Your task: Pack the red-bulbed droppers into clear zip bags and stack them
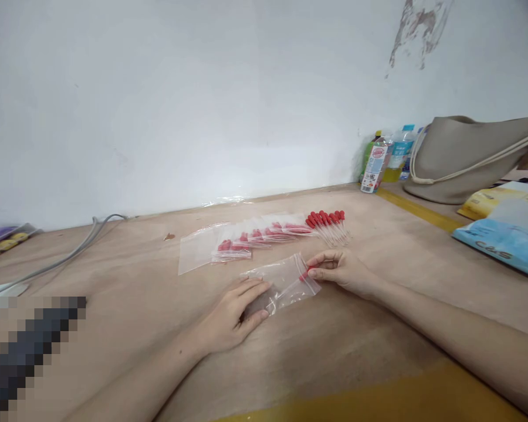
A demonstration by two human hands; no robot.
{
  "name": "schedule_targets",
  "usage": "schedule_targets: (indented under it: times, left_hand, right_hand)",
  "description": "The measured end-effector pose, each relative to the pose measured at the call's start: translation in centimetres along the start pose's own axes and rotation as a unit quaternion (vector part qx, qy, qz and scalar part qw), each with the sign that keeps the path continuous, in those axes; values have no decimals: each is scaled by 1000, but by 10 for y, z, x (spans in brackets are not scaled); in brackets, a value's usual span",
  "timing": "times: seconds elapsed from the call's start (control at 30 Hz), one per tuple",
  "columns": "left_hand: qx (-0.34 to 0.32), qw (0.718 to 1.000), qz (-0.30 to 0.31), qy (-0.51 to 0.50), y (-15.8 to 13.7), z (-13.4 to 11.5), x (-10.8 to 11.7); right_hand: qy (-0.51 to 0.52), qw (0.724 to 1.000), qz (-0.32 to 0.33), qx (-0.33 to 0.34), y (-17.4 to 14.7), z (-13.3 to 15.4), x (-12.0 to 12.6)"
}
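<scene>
A clear zip-lock bag (286, 281) lies on the table in front of me. My left hand (235, 310) rests around its left end, with fingers at the far edge and thumb at the near edge. At the bag's right, zip end, my right hand (341, 271) pinches a red-bulbed piece (307, 273), probably a dropper; its stem is hard to make out through the plastic. Just beyond lies a bunch of similar droppers (328, 220) with red bulbs and clear stems. Left of these, several filled bags (257, 235) overlap in a row, red bulbs showing inside.
A clear plastic bag (198, 249) lies at the row's left end. Bottles (376, 164) and a grey bag (462, 158) stand at the back right, near a blue packet (501, 243). A grey cable (77, 252) crosses the left side. A white wall (167, 105) rises behind.
</scene>
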State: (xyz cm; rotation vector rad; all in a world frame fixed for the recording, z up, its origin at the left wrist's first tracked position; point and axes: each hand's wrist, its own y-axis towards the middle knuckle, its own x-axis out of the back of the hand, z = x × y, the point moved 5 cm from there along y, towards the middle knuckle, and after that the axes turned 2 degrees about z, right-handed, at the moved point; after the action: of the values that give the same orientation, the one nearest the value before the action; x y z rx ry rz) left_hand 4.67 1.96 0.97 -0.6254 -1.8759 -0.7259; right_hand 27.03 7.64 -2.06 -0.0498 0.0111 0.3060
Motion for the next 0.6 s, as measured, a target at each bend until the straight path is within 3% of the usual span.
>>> schedule_targets:
  times: [0.33, 0.6]
  left_hand:
    - [-8, 1000, -3, -1, 2, -2, 0]
    - [-7, 1000, -6, -7, 3, -2, 1]
  right_hand:
    - [-116, 993, -21, -4, 3, 3, 11]
    - [-159, 985, 60, 10, -7, 15, -12]
